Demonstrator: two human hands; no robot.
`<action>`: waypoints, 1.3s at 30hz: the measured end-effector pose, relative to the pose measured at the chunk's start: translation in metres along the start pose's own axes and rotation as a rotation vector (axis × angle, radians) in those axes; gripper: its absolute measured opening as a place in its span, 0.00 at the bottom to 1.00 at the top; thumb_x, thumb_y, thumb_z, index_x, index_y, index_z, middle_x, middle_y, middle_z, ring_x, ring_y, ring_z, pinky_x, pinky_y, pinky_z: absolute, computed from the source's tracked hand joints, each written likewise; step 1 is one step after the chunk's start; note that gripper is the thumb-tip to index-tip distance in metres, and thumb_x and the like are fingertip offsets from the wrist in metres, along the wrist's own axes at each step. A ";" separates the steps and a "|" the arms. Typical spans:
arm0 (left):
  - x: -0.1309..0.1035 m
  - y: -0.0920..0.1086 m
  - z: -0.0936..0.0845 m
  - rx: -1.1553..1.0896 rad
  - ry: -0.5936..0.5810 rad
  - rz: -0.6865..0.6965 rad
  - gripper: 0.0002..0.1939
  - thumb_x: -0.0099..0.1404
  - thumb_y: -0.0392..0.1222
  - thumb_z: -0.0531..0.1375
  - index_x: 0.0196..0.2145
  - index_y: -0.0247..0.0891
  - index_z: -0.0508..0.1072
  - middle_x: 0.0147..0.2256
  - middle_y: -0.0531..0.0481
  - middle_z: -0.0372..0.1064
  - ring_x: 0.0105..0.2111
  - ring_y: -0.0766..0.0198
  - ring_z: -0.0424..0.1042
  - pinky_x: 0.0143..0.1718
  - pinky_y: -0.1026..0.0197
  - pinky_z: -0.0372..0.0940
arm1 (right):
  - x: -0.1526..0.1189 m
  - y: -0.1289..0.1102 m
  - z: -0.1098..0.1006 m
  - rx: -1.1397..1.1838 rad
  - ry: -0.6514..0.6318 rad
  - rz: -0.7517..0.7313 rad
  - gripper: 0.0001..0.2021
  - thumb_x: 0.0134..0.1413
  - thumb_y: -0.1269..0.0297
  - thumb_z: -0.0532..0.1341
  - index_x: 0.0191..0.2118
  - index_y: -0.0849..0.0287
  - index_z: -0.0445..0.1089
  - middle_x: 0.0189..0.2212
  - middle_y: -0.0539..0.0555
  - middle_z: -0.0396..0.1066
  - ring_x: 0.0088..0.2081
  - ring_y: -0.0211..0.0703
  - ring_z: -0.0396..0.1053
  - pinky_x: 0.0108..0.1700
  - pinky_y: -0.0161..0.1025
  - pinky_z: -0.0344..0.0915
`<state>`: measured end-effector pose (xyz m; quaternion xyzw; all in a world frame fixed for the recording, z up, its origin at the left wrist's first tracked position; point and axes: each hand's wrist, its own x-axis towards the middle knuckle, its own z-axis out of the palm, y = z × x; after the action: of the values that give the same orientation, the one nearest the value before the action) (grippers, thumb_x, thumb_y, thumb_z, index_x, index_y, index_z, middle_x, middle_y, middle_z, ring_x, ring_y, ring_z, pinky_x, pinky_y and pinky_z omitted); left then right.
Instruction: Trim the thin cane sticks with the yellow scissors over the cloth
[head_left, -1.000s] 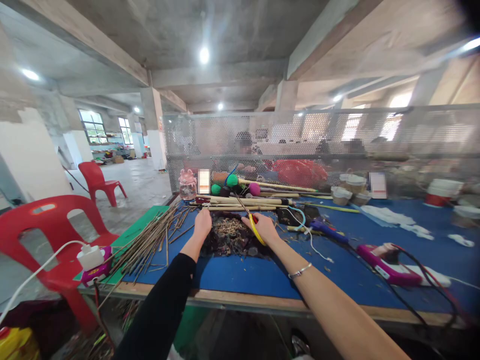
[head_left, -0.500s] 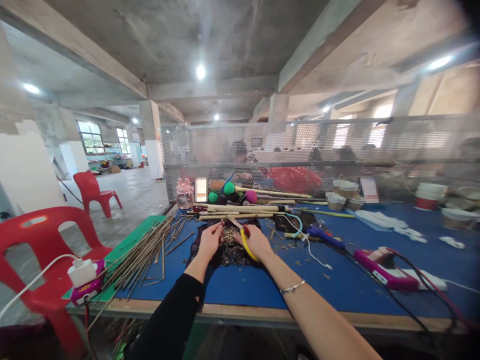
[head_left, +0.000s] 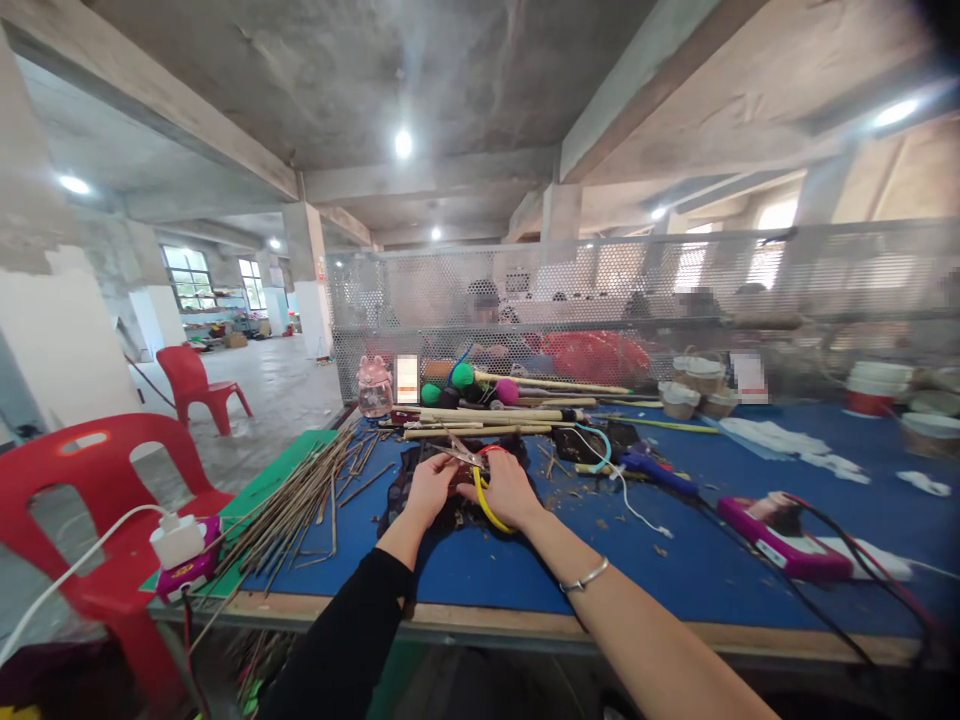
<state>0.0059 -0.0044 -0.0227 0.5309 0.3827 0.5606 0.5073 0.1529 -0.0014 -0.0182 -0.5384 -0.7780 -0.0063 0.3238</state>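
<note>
My right hand (head_left: 510, 490) is closed around the yellow handle of a pair of scissors (head_left: 466, 457), whose blades stand apart and point up and left. My left hand (head_left: 429, 490) sits just beside the blades, its fingers pinched together; what they hold is hidden. Under both hands lies a crumpled dark cloth (head_left: 397, 482), where small cut bits showed between the hands earlier. To the left, a fanned bundle of thin dry stalks (head_left: 296, 505) rests on the blue table top (head_left: 480, 580) and a green mat (head_left: 251, 482).
Beyond the hands lie pale sticks (head_left: 487, 432), green and pink balls (head_left: 463, 375) and a pink bottle (head_left: 373, 388). On the right are a blue glue gun (head_left: 658, 472), a purple power strip (head_left: 780, 540) and small pots (head_left: 680, 400). A mesh screen (head_left: 420, 290) stands behind.
My hands have drawn together over the dark cloth, now covering the bits that showed between them. The scissor blades have swung further left above my left fingers. The view has shifted slightly.
</note>
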 end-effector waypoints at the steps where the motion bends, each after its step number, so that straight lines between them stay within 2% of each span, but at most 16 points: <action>1: 0.001 -0.001 0.000 -0.021 -0.015 0.010 0.15 0.53 0.46 0.58 0.36 0.35 0.72 0.34 0.46 0.72 0.31 0.63 0.70 0.28 0.65 0.64 | 0.000 0.000 0.001 -0.004 -0.005 0.004 0.24 0.39 0.49 0.60 0.41 0.60 0.60 0.40 0.57 0.63 0.44 0.49 0.60 0.44 0.41 0.55; 5: 0.001 -0.003 0.001 -0.043 -0.072 0.024 0.14 0.54 0.44 0.57 0.37 0.34 0.72 0.35 0.45 0.72 0.31 0.62 0.71 0.30 0.63 0.65 | 0.000 -0.002 0.001 -0.015 -0.025 0.033 0.25 0.39 0.48 0.60 0.40 0.60 0.60 0.41 0.59 0.63 0.44 0.50 0.60 0.44 0.41 0.55; 9: 0.000 -0.002 0.005 -0.029 -0.071 0.013 0.13 0.55 0.42 0.56 0.37 0.34 0.72 0.34 0.46 0.73 0.30 0.63 0.71 0.32 0.62 0.65 | -0.001 -0.004 0.000 -0.024 -0.041 0.054 0.24 0.39 0.49 0.60 0.40 0.60 0.60 0.42 0.59 0.63 0.45 0.50 0.60 0.44 0.40 0.55; 14: -0.001 -0.002 0.009 -0.042 -0.066 -0.011 0.13 0.56 0.40 0.55 0.38 0.34 0.72 0.32 0.47 0.73 0.24 0.66 0.69 0.28 0.63 0.64 | -0.002 -0.007 -0.002 0.017 -0.136 0.094 0.22 0.44 0.47 0.57 0.39 0.60 0.60 0.36 0.57 0.67 0.39 0.46 0.66 0.36 0.36 0.57; 21: -0.003 0.002 0.009 0.086 0.017 0.155 0.13 0.56 0.42 0.54 0.35 0.32 0.74 0.30 0.47 0.73 0.28 0.65 0.69 0.31 0.64 0.64 | -0.002 -0.010 -0.008 -0.048 -0.187 0.172 0.25 0.42 0.41 0.55 0.37 0.58 0.60 0.32 0.57 0.70 0.35 0.49 0.70 0.30 0.36 0.56; 25: -0.003 0.003 0.009 0.083 0.028 0.069 0.13 0.57 0.43 0.53 0.35 0.33 0.72 0.25 0.50 0.71 0.19 0.70 0.64 0.21 0.67 0.60 | -0.002 -0.009 -0.009 -0.042 -0.190 0.179 0.25 0.42 0.39 0.54 0.36 0.58 0.61 0.32 0.58 0.71 0.35 0.49 0.70 0.30 0.36 0.57; 27: -0.003 0.002 0.009 0.099 0.037 0.032 0.13 0.57 0.43 0.53 0.35 0.34 0.72 0.24 0.51 0.70 0.17 0.71 0.62 0.18 0.68 0.59 | -0.002 -0.008 -0.008 -0.041 -0.198 0.187 0.26 0.42 0.39 0.53 0.36 0.58 0.62 0.32 0.58 0.71 0.34 0.50 0.70 0.30 0.36 0.57; 34: -0.005 0.003 0.006 0.236 0.088 0.022 0.12 0.57 0.42 0.53 0.34 0.35 0.72 0.24 0.51 0.68 0.19 0.70 0.64 0.19 0.68 0.62 | -0.001 -0.005 -0.007 -0.035 -0.222 0.195 0.26 0.43 0.38 0.52 0.36 0.58 0.63 0.33 0.59 0.71 0.35 0.51 0.70 0.30 0.36 0.58; 39: -0.001 -0.001 0.003 0.219 0.127 0.003 0.10 0.56 0.41 0.54 0.32 0.35 0.72 0.24 0.50 0.69 0.19 0.70 0.65 0.18 0.68 0.61 | -0.001 -0.006 -0.008 -0.057 -0.260 0.186 0.25 0.44 0.39 0.51 0.35 0.59 0.63 0.33 0.59 0.71 0.35 0.49 0.70 0.30 0.35 0.58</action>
<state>0.0084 -0.0058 -0.0237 0.5472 0.4720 0.5488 0.4202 0.1519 -0.0077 -0.0104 -0.6134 -0.7596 0.0714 0.2042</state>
